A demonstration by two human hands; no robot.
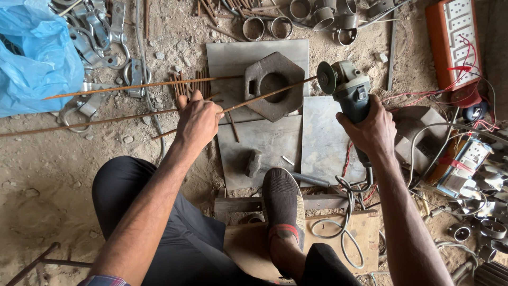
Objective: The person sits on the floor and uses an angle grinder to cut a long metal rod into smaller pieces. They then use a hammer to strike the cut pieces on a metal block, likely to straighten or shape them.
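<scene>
My left hand [197,119] grips a long rusty steel rod [267,96] that lies across a heavy hexagonal iron block [273,85] with a round hole. My right hand [373,130] holds a grey-green angle grinder [349,90] by its body. The grinder's disc [324,78] meets the rod's far end at the block's right edge. Both rest over grey metal plates [325,143] on the dirt floor. My foot in a dark knit shoe [284,204] is planted just below the plates.
More rusty rods [106,121] lie left, with short cut pieces [190,83] beside the plate. A blue plastic bag [34,55] and metal clamps [100,37] sit top left, rings [267,26] top middle. Power strips [455,39] and wires crowd the right. A hammer [256,163] lies on the plate.
</scene>
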